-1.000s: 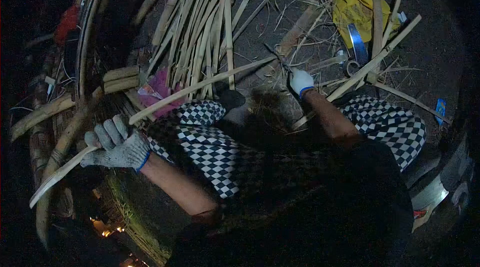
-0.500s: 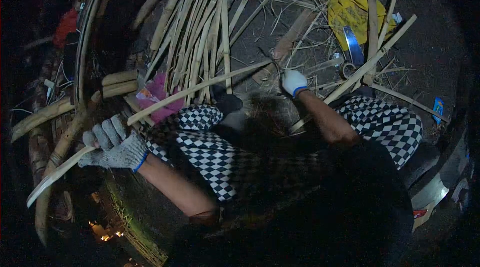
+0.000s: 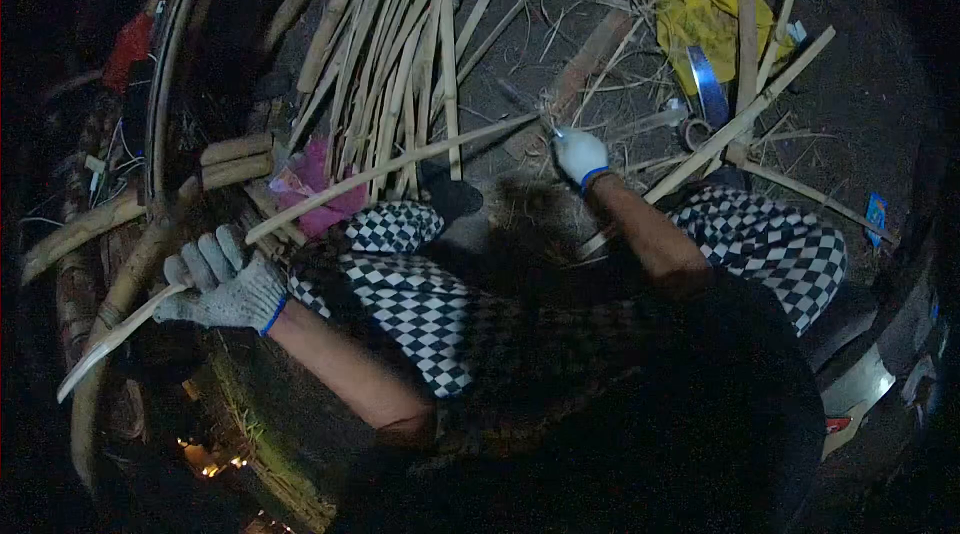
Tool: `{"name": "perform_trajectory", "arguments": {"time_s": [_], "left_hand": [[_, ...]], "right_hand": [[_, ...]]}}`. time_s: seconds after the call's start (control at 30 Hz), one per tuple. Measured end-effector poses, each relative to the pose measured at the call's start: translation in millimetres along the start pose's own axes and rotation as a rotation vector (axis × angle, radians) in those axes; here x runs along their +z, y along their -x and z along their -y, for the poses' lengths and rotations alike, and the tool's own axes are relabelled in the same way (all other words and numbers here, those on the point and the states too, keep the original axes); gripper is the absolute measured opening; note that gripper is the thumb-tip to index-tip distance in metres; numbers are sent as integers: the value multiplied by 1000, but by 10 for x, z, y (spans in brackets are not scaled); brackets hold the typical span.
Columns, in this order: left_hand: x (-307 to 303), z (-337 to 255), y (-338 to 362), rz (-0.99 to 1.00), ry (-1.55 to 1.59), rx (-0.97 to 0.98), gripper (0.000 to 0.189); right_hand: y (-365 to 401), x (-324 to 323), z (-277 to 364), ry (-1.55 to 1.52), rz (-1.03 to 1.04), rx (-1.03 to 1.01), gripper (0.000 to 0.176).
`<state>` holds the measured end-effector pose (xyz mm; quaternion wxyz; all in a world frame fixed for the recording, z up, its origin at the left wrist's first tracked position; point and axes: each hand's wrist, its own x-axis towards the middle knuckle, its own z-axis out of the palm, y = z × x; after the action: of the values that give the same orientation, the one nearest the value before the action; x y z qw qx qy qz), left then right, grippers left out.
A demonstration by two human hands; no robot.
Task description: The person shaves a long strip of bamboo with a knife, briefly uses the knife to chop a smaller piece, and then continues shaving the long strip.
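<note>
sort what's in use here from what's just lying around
In use: left hand gripping curved strip; right hand holding a dark tool, likely a knife, against long strip.
Lying about: strip bundle, yellow cloth, blue band, pink wrapper.

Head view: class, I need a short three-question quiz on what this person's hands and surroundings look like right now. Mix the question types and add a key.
1. True or false: the left hand and the right hand both wear gloves.
2. Multiple choice: the cloth lying on the ground at the top right is A) red, B) yellow, C) white.
3. Short answer: which hand has its fingers closed round the curved bamboo strip at the lower left?

Key: 1 true; 2 B; 3 the left hand.
</note>
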<state>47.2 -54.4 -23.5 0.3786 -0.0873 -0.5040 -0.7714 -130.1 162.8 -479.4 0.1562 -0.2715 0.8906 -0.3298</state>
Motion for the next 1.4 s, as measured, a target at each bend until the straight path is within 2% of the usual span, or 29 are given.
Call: {"name": "perform_trajectory", "arguments": {"time_s": [0.1, 0.13, 0.2, 0.23, 0.3, 0.4, 0.43, 0.47, 0.5, 0.53, 0.57, 0.6, 0.63, 0.67, 0.7, 0.77, 0.83, 0.9, 0.97, 1.03, 1.07, 1.1, 1.17, 1.2, 1.23, 1.33, 1.4], "left_hand": [[-21, -12, 0, -13, -30, 9, 45], [-1, -2, 21, -28, -48, 22, 45], [25, -2, 49, -42, -53, 33, 46], [37, 2, 50, -39, -52, 37, 46], [69, 34, 61, -51, -57, 56, 46], [104, 66, 75, -162, -80, 91, 45], [114, 84, 94, -170, -84, 88, 45], [122, 119, 97, -258, -178, 140, 44], [144, 146, 105, -348, -273, 191, 43], [171, 168, 107, -355, -276, 194, 43], [203, 187, 105, -408, -333, 214, 41], [234, 200, 107, -460, -391, 231, 40], [252, 208, 105, -462, -395, 231, 40], [264, 213, 102, -562, -453, 253, 38], [283, 226, 99, -660, -509, 275, 36], [385, 295, 99, -721, -530, 316, 33], [412, 332, 74, -777, -547, 353, 31], [407, 338, 66, -900, -631, 350, 27], [439, 383, 63, -941, -639, 382, 25], [444, 379, 52, -971, -649, 409, 24], [416, 365, 56, -953, -614, 410, 25], [393, 356, 71, -945, -583, 408, 27], [395, 361, 62, -897, -573, 371, 29], [404, 354, 79, -846, -567, 337, 30], [408, 358, 82, -851, -574, 336, 30], [433, 394, 32, -1014, -599, 412, 30], [357, 357, 55, -991, -585, 394, 30]], "right_hand": [[-22, -129, 277, -110, 43, -178, 24], [42, -75, 232, -113, 52, -181, 24], [146, 11, -31, -34, -6, -113, 25], [209, 51, -173, 20, 91, 62, 25], [269, -54, -281, -36, 124, 264, 26], [123, -204, 64, 84, 220, 165, 28], [66, -4, 124, 26, 153, 233, 29], [66, -213, 424, 51, 179, 58, 30], [47, 71, 455, -37, 41, -4, 29], [143, -414, 950, -218, 66, -32, 36], [117, -620, 1266, -237, 279, 71, 35], [179, -850, 1539, -230, 291, -138, 35], [200, -890, 1765, -322, 301, -198, 31], [204, -973, 1998, -314, 457, -189, 26], [291, -1013, 2111, -314, 458, -191, 26], [497, -1099, 2248, -421, 121, -498, 23], [465, -1114, 2157, -426, 127, -479, 24], [352, -888, 1938, -301, 177, -264, 23], [372, -1014, 2004, -284, 182, -256, 23], [377, -1218, 2184, -185, 411, -229, 24], [382, -1151, 2196, -255, 393, -335, 21], [434, -1162, 2239, -254, 393, -334, 21], [560, -1226, 2317, -310, 143, -465, 16], [462, -449, 1982, -883, 125, -416, 13], [440, -1020, 2075, -297, 142, -363, 16], [388, -885, 1910, -169, 160, -252, 18], [473, -1135, 2134, -168, 221, -233, 19]]}}
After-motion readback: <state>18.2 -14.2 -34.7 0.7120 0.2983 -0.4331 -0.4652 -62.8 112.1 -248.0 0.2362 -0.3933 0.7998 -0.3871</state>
